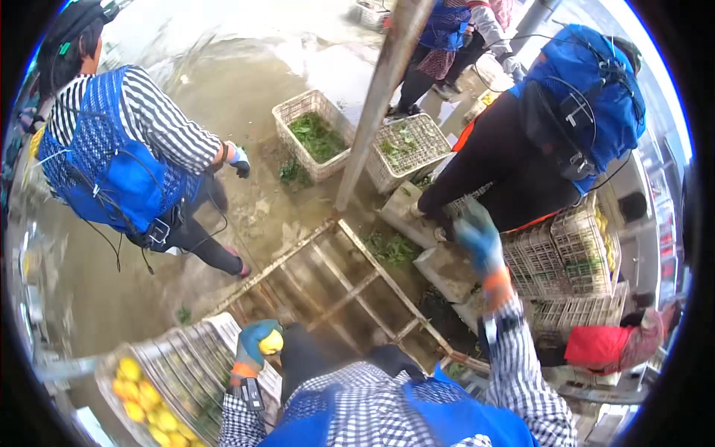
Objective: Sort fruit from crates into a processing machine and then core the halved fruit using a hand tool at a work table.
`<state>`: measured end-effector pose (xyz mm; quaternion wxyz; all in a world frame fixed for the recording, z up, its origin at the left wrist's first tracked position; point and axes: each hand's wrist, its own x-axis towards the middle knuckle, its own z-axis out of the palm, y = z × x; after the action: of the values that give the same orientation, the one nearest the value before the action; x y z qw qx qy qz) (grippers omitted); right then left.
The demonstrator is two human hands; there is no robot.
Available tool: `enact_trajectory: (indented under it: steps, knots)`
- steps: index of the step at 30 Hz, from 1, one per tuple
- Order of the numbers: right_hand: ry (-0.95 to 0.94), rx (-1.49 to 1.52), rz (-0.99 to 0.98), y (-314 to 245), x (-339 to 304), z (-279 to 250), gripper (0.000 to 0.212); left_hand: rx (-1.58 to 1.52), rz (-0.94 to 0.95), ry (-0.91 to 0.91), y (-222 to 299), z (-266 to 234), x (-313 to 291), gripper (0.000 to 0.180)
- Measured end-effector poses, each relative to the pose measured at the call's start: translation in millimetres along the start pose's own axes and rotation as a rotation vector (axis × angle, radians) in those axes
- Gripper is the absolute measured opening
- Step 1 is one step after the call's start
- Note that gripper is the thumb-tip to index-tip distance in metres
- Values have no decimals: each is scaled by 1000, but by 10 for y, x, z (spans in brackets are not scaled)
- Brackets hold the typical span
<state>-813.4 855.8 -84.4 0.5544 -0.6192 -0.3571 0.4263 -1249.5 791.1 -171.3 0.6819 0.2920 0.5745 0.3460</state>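
My left hand point(252, 350), in a blue-green glove with an orange cuff, is closed round a round yellow citrus fruit point(271, 343). It is beside a slatted plastic crate point(179, 357), whose open end shows several yellow citrus fruits point(141, 392). My right hand point(479, 237), gloved in blue and grey, is raised out to the right with its fingers stretched out and somewhat blurred. Nothing shows in it. In the view it overlaps the dark trousers of a person in a blue vest.
A rusty metal frame point(350, 294) lies before me, with a slanting post point(383, 97) beyond. Two crates with green leaves point(316, 138) stand past it. Stacked crates point(555, 257) are at the right. One person in stripes point(167, 112) stands left; others are at the right and back.
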Motion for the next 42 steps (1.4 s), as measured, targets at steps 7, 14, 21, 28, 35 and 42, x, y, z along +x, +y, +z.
enact_trajectory:
  steps: [7,14,21,28,35,42]
  knots:
    - [502,-179,-570,-1142,1595,1644,49,349,264,-19,654,-520,660,27]
    - [625,-25,-535,-1017,1258,1772,48,87,-203,-176,1137,-586,1613,27]
    - [580,-45,-625,-623,624,1733,51,113,-351,-455,1631,34,2360,16]
    - [744,-75,-635,-450,340,1636,54,-53,-321,-596,2001,267,2885,30]
    - [1062,-220,-654,-383,339,1594,57,169,-556,-699,2050,253,3935,35]
    - [1232,-221,-712,-292,168,1495,60,282,-672,-803,2369,146,4549,31]
